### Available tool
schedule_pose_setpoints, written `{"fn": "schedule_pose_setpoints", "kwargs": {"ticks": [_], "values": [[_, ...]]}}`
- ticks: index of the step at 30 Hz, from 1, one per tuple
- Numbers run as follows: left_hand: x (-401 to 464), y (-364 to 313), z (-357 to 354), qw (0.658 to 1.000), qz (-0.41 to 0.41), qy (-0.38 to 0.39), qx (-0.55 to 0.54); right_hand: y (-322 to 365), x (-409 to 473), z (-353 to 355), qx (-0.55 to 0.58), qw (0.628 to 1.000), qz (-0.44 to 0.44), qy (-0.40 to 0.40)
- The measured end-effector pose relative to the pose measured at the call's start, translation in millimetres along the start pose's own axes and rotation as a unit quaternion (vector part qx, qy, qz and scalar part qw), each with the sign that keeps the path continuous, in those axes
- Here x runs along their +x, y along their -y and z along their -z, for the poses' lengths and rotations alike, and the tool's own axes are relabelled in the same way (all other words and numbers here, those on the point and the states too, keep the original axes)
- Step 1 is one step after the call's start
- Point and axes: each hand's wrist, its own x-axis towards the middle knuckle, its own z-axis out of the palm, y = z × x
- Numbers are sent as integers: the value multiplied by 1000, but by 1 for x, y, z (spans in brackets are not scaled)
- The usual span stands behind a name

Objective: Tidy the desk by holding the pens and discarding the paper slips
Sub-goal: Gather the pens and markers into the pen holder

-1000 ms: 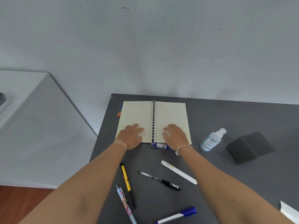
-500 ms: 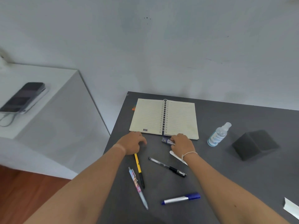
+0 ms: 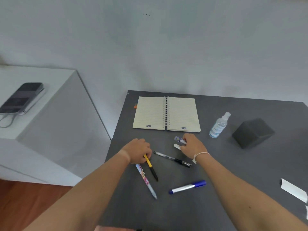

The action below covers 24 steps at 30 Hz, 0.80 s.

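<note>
**Hands down among the pens, notebook left open**

Nearest: paper slip (image 3: 294,190) at the desk's right edge, partly cut off by the frame. Blue-capped marker (image 3: 187,187) lies alone on the grey desk (image 3: 216,164). Patterned pen (image 3: 146,180) and yellow-and-black pen (image 3: 150,166) lie side by side; the upper end of each is hidden under the left hand (image 3: 138,150). That hand is curled over the yellow pen's top, but whether the fingers actually pinch it cannot be told. Black gel pen (image 3: 172,159) lies loose between the hands.

Right hand (image 3: 192,145) is curled over a small purple-labelled item (image 3: 179,140) and a white flat stick (image 3: 177,146); both mostly covered, grip unclear, label blurred.

Farther: open spiral notebook (image 3: 166,114), spray bottle (image 3: 219,125), dark block (image 3: 252,133). Phone (image 3: 21,97) on the white side cabinet (image 3: 58,114), its cable cut off at the left.

Since a second ago: both hands have come off the notebook pages, back toward the pens; the view has swung, bringing the phone in.
</note>
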Motion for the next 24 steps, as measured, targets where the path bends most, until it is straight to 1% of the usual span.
{"fn": "schedule_pose_setpoints", "kwargs": {"ticks": [3, 9, 12, 15, 20, 24], "values": [[0, 0, 0, 1000, -13, -6, 7, -7, -8, -5, -16, 1000, -11, 0], [-13, 6, -2, 991, 13, -7, -132, -11, -15, -14, -63, 997, -41, -16], [-21, 10, -3, 984, 19, 3, -176, -8, -16, -14, -72, 996, -47, -25], [-28, 11, -6, 981, 31, 9, -189, -2, -18, -13, -60, 997, -45, -29], [-38, 7, -8, 971, 61, -11, -229, 8, -25, -12, -18, 999, -25, -23], [-42, 3, -6, 978, 49, -6, -202, 14, -28, -9, -9, 1000, -8, -12]]}}
